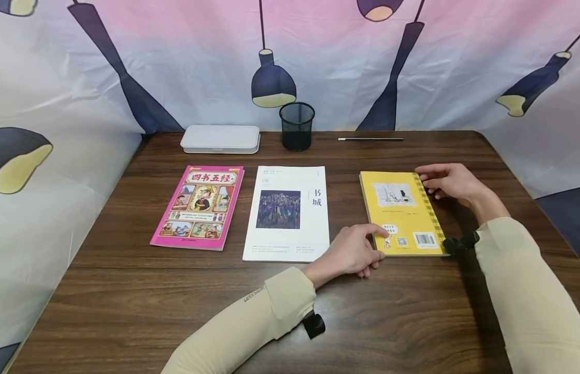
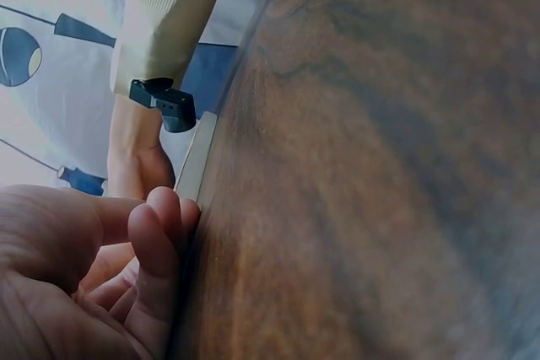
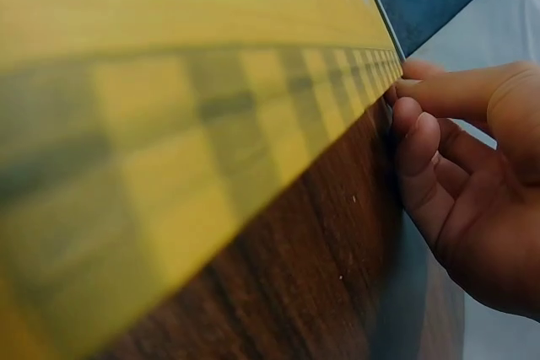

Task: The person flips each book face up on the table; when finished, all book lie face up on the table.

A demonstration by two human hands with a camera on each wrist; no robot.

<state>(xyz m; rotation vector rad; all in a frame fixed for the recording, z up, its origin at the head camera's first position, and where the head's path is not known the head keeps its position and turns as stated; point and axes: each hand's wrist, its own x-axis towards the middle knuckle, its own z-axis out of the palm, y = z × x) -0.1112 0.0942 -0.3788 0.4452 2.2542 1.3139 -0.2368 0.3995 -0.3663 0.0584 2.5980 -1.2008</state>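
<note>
A yellow book (image 1: 397, 208) with a checkered spine strip, a small picture and a barcode lies at the right of the table. My left hand (image 1: 352, 249) holds its near left corner, index finger over the cover and thumb by the near edge. At the far right corner, my right hand (image 1: 450, 187) grips the book with thumb and fingers. In the right wrist view the checkered strip (image 3: 169, 107) runs up to the right hand's fingertips (image 3: 409, 111). The left wrist view shows the book's pale page edge (image 2: 198, 153) beyond the left hand (image 2: 93, 267).
Left of the yellow book lie a white magazine (image 1: 313, 228) and a pink-bordered book (image 1: 201, 208). Along the back stand a white case (image 1: 219, 139) and a black mesh pen holder (image 1: 297, 127), with a thin pencil-like stick (image 1: 371, 139) lying to their right. Printed cloth hangs behind the table.
</note>
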